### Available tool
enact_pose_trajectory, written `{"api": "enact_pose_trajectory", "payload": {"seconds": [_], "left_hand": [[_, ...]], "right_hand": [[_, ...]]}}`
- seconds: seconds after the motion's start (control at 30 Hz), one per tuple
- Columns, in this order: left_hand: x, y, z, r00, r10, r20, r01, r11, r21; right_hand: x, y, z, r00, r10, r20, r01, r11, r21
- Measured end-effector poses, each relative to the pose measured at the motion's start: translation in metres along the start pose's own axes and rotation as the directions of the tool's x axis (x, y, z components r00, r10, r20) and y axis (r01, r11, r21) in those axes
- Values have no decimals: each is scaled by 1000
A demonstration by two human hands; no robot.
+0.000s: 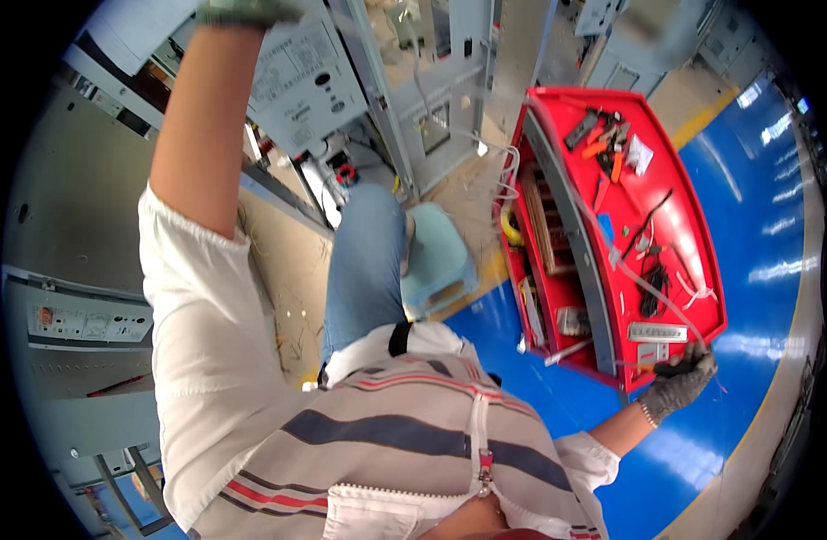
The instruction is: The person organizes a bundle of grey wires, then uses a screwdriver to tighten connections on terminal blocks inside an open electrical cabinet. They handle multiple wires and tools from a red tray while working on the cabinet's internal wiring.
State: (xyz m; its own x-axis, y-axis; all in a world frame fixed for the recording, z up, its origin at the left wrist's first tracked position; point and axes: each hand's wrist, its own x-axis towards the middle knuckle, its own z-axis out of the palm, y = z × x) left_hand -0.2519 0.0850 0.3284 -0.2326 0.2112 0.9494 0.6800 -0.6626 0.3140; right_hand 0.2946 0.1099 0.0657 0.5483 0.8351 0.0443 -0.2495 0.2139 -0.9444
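Head view, right hand [682,382] gripping black-handled tool [673,366] at red cart [701,216], left hand [244,12] grip unclear

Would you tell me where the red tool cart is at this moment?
In the head view the red tool cart stands on the blue floor at the person's right, with the gloved right hand at its near corner.

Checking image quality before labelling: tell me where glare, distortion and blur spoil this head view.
Head view: bright window glare streaks the blue floor; fisheye bends the red tool cart and the grey cabinets near the rim; black corners vignette the picture; the gloved left hand is cut off at the top edge; the gloved right hand is fairly sharp.
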Motion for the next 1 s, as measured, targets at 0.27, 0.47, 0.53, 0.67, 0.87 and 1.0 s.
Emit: {"api": "enact_pose_trajectory", "payload": {"seconds": [0.27, 0.47, 0.53, 0.67, 0.87, 1.0], "left_hand": [[-36, -75, -145, 999, -31, -8, 24, 565, 825], [-121, -112, -92, 891, -435, 127, 176, 589, 789], [-140, -133, -90, 873, -434, 220, 104, 608, 787], [-156, -156, -79, 757, -596, 267, 234, 630, 741], [-195, -222, -62, 491, -854, 174, 761, 518, 391], [-208, -273, -30, 331, -863, 381, 677, 499, 542]], "right_hand": [[5, 67, 42, 973, 99, 207, -46, 967, -250], [6, 133, 116, 885, -108, 454, 348, 801, -487], [5, 161, 133, 839, -134, 528, 494, 596, -633], [2, 200, 147, 765, -249, 594, 644, 292, -708], [3, 194, 167, 905, -78, 419, 419, 337, -843], [1, 198, 167, 878, -165, 450, 479, 252, -841]]}}
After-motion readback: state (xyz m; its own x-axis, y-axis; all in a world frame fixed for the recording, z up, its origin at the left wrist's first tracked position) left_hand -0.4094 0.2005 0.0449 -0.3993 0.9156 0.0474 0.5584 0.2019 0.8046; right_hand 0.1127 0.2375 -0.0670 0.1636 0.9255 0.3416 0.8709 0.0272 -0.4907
